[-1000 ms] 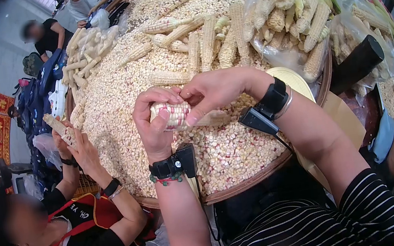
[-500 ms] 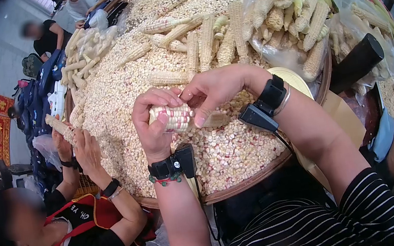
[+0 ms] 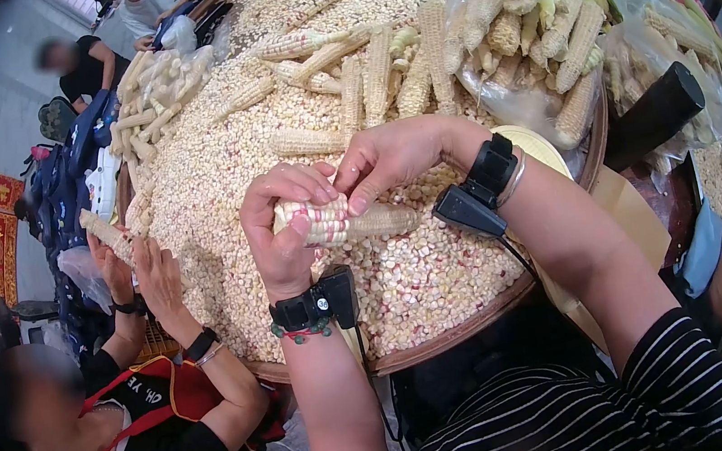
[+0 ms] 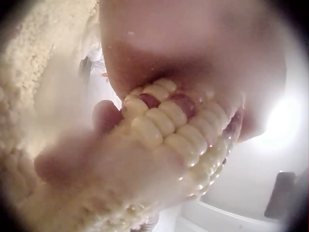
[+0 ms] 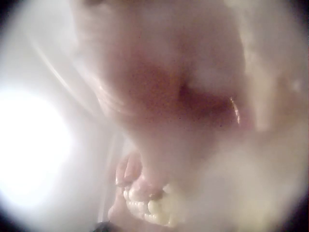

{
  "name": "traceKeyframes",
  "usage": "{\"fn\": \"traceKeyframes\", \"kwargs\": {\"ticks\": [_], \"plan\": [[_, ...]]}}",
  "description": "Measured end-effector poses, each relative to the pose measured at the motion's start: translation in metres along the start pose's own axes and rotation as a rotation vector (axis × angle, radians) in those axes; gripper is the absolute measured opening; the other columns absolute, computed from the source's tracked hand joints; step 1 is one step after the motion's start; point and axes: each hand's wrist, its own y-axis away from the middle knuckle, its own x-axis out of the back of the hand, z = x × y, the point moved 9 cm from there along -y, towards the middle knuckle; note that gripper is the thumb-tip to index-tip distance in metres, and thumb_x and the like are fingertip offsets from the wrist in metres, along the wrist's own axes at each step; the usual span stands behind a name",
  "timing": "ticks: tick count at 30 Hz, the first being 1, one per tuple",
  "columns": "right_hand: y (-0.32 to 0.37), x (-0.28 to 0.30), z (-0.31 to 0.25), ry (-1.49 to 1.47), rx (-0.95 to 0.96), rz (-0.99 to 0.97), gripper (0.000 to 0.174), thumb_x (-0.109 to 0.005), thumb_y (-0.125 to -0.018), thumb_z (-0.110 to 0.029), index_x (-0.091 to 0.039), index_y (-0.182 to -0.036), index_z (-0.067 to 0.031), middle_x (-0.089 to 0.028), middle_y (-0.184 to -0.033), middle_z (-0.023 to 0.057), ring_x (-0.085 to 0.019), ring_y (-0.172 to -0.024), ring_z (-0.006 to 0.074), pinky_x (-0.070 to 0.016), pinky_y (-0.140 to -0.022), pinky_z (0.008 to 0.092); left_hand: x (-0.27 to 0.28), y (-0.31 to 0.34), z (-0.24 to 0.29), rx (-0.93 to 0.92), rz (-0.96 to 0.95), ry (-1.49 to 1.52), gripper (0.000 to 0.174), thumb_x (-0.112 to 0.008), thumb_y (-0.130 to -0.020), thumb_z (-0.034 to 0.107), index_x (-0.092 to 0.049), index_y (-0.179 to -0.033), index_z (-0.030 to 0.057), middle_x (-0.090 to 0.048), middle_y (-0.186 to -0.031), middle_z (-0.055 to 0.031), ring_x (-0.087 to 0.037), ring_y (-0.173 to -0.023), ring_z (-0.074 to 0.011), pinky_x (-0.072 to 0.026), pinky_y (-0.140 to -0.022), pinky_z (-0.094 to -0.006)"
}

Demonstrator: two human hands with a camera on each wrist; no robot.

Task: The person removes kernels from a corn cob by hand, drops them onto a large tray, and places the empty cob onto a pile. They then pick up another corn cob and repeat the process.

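My left hand (image 3: 266, 229) grips an ear of corn (image 3: 319, 222) at its kernel-covered end, thumb across the near side. White kernels with rows of dark red ones cover that half; the other half is a bare, pale cob pointing right. From above, my right hand (image 3: 397, 155) bends over the ear, its thumb and fingertips pinching it where kernels give way to bare cob. Glossy kernels (image 4: 169, 121) show close up in the left wrist view, with blurred fingers around them. In the right wrist view the hand hides most of the ear.
Loose kernels (image 3: 433, 289) cover a wide round tray (image 3: 380, 366) beneath my hands. Stripped cobs (image 3: 381, 77) lie beyond, beside a plastic bag heaped with cobs (image 3: 526, 21). A dark cylinder (image 3: 657, 115) stands right. At left, another person's hands (image 3: 158, 279) hold a cob.
My right thumb has moved up and left on the ear, and more bare cob now shows at right. My left hand keeps its grip in nearly the same place.
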Motion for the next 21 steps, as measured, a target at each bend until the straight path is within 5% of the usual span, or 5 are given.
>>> {"fn": "traceKeyframes", "kwargs": {"ticks": [5,11,13,16,21], "plan": [[0.002,-0.007,-0.006,0.037,0.034,-0.122,0.028,-0.067,-0.09,-0.023,-0.062,-0.101,0.0023,-0.057,-0.08,-0.0061,-0.047,-0.076,0.0023,-0.0411,-0.067,0.0222,0.001,0.0,-0.002,0.03,0.001,-0.062,0.02,-0.058,-0.078,0.016,-0.05,-0.092,0.0035,-0.053,-0.081,-0.0106,-0.055,-0.08,-0.0228,-0.042,-0.094,-0.0447],[-0.012,-0.004,0.01,0.088,-0.071,0.126,0.038,-0.072,-0.085,-0.032,-0.063,-0.103,-0.0005,-0.062,-0.085,-0.0019,-0.051,-0.078,0.0049,-0.0427,-0.068,0.0241,0.014,0.002,-0.008,0.091,0.153,-0.069,0.02,-0.057,-0.076,0.013,-0.055,-0.092,0.0002,-0.058,-0.082,-0.0104,-0.059,-0.081,-0.0205,-0.0431,-0.097,-0.044],[-0.011,0.0,0.002,0.204,-0.047,0.193,0.063,-0.073,-0.073,-0.06,-0.064,-0.086,0.0008,-0.059,-0.071,0.0055,-0.052,-0.067,0.0145,-0.0406,-0.06,0.0309,0.016,0.002,-0.01,0.088,0.151,-0.046,0.021,-0.058,-0.076,0.013,-0.054,-0.092,0.0002,-0.059,-0.083,-0.0105,-0.059,-0.081,-0.0204,-0.0429,-0.097,-0.044],[-0.004,-0.002,-0.01,0.261,-0.098,0.158,0.036,-0.076,-0.082,-0.031,-0.065,-0.098,-0.001,-0.064,-0.077,-0.0002,-0.053,-0.072,0.0064,-0.044,-0.064,0.0258,0.016,0.003,-0.011,0.085,0.141,-0.021,0.022,-0.059,-0.077,0.014,-0.054,-0.093,0.0003,-0.059,-0.083,-0.0104,-0.059,-0.081,-0.0203,-0.0427,-0.098,-0.0439],[-0.006,-0.003,-0.002,0.222,-0.074,0.08,0.035,-0.077,-0.081,-0.029,-0.065,-0.099,-0.0016,-0.064,-0.08,0.0001,-0.054,-0.072,0.0065,-0.0437,-0.064,0.0249,0.012,0.002,-0.009,0.079,0.124,-0.015,0.022,-0.06,-0.077,0.015,-0.055,-0.093,0.0004,-0.059,-0.083,-0.0103,-0.059,-0.08,-0.0204,-0.0425,-0.098,-0.0438]]}}
